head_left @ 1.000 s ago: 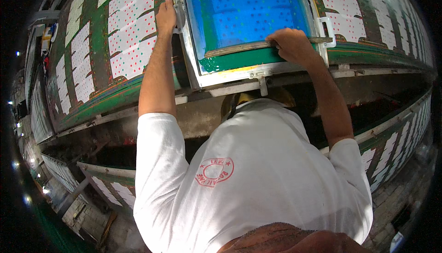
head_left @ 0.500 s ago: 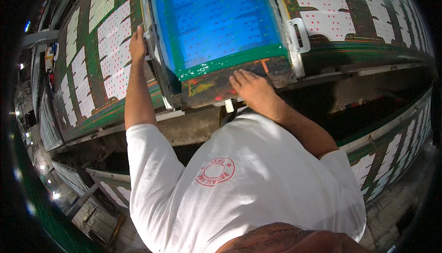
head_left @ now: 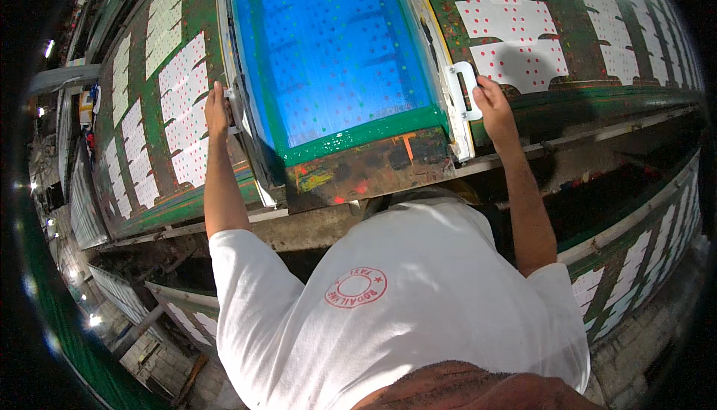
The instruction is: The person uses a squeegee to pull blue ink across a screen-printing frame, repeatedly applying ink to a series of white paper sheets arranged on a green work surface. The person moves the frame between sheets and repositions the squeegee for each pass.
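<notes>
Have the screen [head_left: 336,51] over the table [head_left: 579,104], between dotted sheets [head_left: 504,20], with a stained board [head_left: 373,163] at its near end. Hold left hand [head_left: 216,115] at the screen's left edge; cannot tell whether pinching. Curl right hand [head_left: 494,107] beside the handle [head_left: 455,90], fingers bent; cannot tell whether gripping.

I count two sets of fingers, my left fingers [head_left: 216,100] and my right fingers [head_left: 490,92]; one blue screen [head_left: 328,66]; one frame [head_left: 461,145]; two handles [head_left: 473,115], the left one mostly hidden; one stained board [head_left: 373,163]; and, along my desk's [head_left: 567,115] near edge, three columns of dotted sheets [head_left: 187,111] left of the frame, with three sheets [head_left: 489,18] showing just right.
</notes>
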A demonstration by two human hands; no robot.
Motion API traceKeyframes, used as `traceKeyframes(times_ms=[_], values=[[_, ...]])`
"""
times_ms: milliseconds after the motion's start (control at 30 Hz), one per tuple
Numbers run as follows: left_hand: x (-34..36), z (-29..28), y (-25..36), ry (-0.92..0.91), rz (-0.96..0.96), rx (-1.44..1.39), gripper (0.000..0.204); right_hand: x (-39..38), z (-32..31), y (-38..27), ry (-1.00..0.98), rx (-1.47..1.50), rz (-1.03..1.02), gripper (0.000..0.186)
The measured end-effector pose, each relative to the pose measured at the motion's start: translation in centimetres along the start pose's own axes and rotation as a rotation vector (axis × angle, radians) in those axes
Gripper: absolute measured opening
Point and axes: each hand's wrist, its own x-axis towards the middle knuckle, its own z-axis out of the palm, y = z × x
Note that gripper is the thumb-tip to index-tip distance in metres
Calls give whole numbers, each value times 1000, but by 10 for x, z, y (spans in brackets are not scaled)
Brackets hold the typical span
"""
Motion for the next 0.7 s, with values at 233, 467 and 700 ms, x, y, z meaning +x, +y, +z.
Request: traceKeyframes(times_ms=[233, 467, 700], values=[[-12, 1, 7, -17, -42, -102, 55, 3, 14, -18, -133, 137, 139, 31], [-6, -6, 2, -111, -125, -246, 54, -18, 8, -52, -179, 161, 96, 29], [-16, 11, 79, -175, -129, -254, 67, 1, -33, -55, -134, 205, 68, 34]])
